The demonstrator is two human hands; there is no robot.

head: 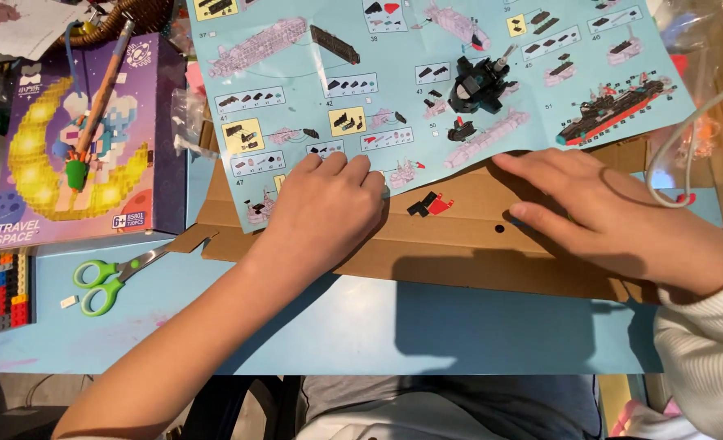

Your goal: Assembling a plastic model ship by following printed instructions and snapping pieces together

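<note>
Two hands are laid palm down on a brown cardboard sheet that lies on a light blue worktop. Nearest the viewer, a bare forearm is seen rising from the lower left edge, and a cream knitted sleeve covers the other arm at the lower right. The left hand is loosely curled, nothing being gripped; its fingertips are pressed onto the lower edge of a pale blue instruction sheet. The right hand is spread flat and open, fingers pointed leftward, its upper fingers touching the sheet's lower edge and its thumb resting on the cardboard. Between the two hands, on the cardboard, small black and red brick pieces are placed, touched by neither hand. To the left, green-handled scissors are laid on the worktop, near a purple box with a yellow crescent printed on it. Farther off, on the instruction sheet, a small black brick assembly is set, well apart from both hands. A white cable is curved across the far right.
</note>
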